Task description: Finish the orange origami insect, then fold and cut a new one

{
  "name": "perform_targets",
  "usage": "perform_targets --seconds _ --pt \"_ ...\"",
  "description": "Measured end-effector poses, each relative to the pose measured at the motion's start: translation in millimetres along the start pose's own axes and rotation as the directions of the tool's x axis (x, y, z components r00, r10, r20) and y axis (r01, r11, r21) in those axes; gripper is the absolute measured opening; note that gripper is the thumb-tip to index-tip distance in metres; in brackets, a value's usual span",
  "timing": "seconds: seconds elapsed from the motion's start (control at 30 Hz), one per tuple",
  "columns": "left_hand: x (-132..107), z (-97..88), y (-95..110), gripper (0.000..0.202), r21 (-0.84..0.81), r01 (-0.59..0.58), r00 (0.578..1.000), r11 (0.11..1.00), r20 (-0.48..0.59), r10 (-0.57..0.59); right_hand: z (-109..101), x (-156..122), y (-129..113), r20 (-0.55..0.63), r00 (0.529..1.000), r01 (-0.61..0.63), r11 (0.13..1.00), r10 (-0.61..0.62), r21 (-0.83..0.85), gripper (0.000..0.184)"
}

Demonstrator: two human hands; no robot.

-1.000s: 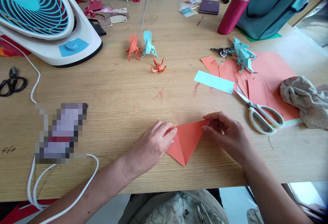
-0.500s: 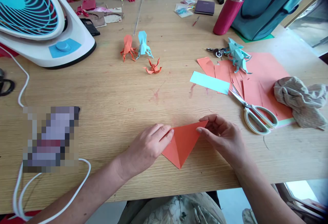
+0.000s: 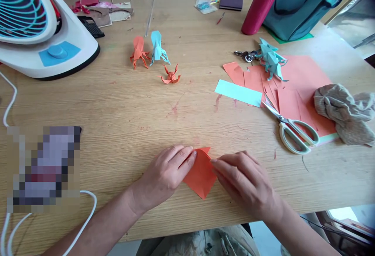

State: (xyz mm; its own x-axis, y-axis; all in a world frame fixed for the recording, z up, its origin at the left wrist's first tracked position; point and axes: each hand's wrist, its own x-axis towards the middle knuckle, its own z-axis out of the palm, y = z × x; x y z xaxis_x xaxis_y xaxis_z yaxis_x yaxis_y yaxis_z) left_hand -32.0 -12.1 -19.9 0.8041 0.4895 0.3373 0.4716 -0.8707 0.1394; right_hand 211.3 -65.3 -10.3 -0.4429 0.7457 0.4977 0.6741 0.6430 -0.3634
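A folded piece of orange origami paper [image 3: 202, 176] lies near the front edge of the table, one corner pointing toward me and a small tip sticking out at its top. My left hand [image 3: 170, 168] pins its upper left side with thumb and fingers. At the right edge, my right hand [image 3: 246, 178] has its fingertips pinched together on the paper's folded-over flap. The fingers partly cover both sides of the sheet. Farther back stand an orange paper figure [image 3: 139, 51], a light blue paper figure [image 3: 157, 47] and a smaller orange one [image 3: 170, 75].
White-handled scissors [image 3: 293, 131] lie to the right by a light blue strip [image 3: 238, 93] and orange sheets [image 3: 310, 72]. A grey cloth [image 3: 342, 109], pink bottle [image 3: 262, 6] and teal bag [image 3: 299, 6] are beyond. At left are a fan [image 3: 49, 49], a blurred-out phone [image 3: 47, 166] and a white cable [image 3: 88, 209].
My right hand has brought the paper's right corner inward and down, so the wide triangle is now a narrower shape. My left hand stays on the left side. The view has shifted slightly.
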Motion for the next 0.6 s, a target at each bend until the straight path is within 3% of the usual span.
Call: perform_targets --seconds 0.07,0.17,0.33,0.43,0.6 --pt "-0.8 -0.3 -0.1 0.033 -0.017 -0.001 1.000 1.000 0.001 0.001 0.1 0.0 0.4 0.055 0.992 0.109 0.994 -0.110 0.026 0.034" --pt "-1.6 0.3 -0.4 0.033 -0.032 0.003 1.000 0.999 -0.007 -0.004 0.9 1.1 1.2 0.072 0.991 0.106 0.992 -0.110 0.063 0.033" --pt "-0.2 2.0 -1.7 0.034 -0.023 0.007 1.000 1.000 -0.006 -0.007 4.3 3.0 2.8 0.047 0.987 -0.156 0.982 0.151 0.109 0.026" --pt "1.1 2.1 -2.3 0.032 -0.010 0.002 1.000 1.000 -0.006 -0.002 6.7 3.8 3.5 0.059 0.949 -0.315 0.943 0.310 0.111 0.020" --pt "1.3 0.7 -1.2 0.030 0.000 -0.006 1.000 1.000 -0.016 0.006 6.9 5.7 1.6 0.057 0.888 -0.459 0.882 0.456 0.106 0.017"
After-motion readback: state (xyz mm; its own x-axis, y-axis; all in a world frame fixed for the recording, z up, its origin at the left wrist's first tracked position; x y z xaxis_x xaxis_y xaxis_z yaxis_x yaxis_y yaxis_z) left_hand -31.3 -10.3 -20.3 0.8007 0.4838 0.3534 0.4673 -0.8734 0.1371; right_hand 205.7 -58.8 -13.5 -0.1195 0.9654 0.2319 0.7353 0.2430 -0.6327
